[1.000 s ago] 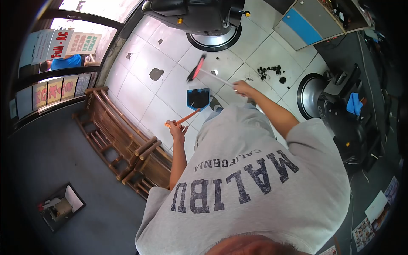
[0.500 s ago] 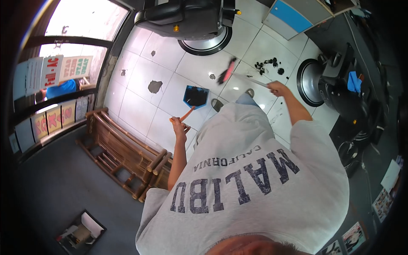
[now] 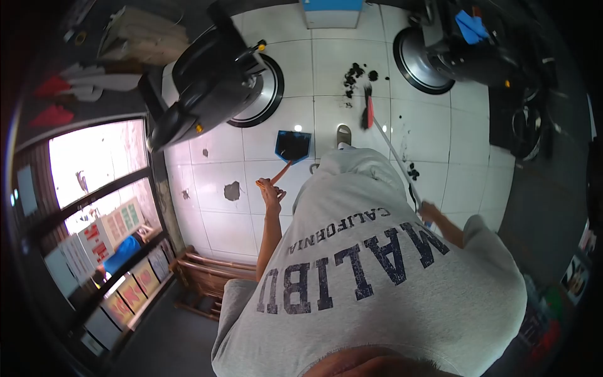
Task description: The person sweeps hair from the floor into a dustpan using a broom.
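Observation:
A blue dustpan (image 3: 293,145) with dark hair in it stands on the white tiles, and my left hand (image 3: 271,192) is closed round its orange handle (image 3: 281,173). My right hand (image 3: 431,213) grips the pale stick of a broom (image 3: 392,151), low at my right side. The broom's red and black head (image 3: 368,108) is on the floor to the right of the dustpan, just below scattered clumps of dark hair (image 3: 355,74). A smaller dark clump (image 3: 412,170) lies beside the stick.
A black barber chair (image 3: 210,81) stands at the upper left and another (image 3: 477,60) at the upper right. A blue-topped cabinet (image 3: 331,14) is at the far edge. A bamboo bench (image 3: 204,273) stands by the glass door at left. A sandalled foot (image 3: 343,136) shows ahead.
The view has turned to the right. The broom head has moved right, away from the dustpan to beside the hair clumps, and my right hand has drawn back toward my side.

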`<state>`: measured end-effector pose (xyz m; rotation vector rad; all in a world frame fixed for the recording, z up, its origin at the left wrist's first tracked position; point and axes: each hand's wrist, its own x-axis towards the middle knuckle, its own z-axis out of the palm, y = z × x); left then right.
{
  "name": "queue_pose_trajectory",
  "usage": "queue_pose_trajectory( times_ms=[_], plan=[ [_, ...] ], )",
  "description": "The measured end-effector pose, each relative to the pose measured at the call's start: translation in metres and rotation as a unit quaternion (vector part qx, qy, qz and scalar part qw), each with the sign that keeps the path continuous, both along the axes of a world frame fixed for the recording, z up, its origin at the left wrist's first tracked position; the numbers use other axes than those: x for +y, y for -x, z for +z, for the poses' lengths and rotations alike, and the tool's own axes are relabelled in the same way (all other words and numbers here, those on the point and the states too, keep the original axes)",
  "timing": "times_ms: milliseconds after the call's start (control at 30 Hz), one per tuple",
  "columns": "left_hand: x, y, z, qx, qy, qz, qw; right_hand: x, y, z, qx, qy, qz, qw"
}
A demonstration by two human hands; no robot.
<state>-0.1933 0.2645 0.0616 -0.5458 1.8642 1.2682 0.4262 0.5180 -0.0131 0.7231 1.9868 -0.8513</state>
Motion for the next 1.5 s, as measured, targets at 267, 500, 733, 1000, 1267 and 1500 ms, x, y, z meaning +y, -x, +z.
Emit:
queue_pose_trajectory(
  times_ms=[267,500,733,1000,1267,1500],
  plan=[
    [0.084,0.048,-0.002,-0.005,-0.016,-0.137,0.99,-0.162,0.036,0.08,-0.293,0.174,-0.473,0.812],
    [0.166,0.08,0.008,0.01,0.005,-0.228,0.974,-0.096,0.094,-0.024,-0.146,0.158,-0.609,0.763],
    [0.225,0.097,0.026,0.01,0.013,-0.303,0.953,0.034,0.193,-0.206,0.181,0.083,-0.581,0.789],
    [0.26,0.142,0.001,0.01,-0.018,-0.361,0.932,0.218,0.347,0.003,0.137,0.351,-0.92,0.108],
    [0.262,0.166,-0.022,-0.002,-0.054,-0.364,0.93,0.155,0.379,0.047,0.128,0.316,-0.907,0.246],
    [0.268,0.201,-0.034,-0.012,-0.078,-0.339,0.937,0.119,0.37,0.115,0.082,0.29,-0.796,0.525]
  ],
)
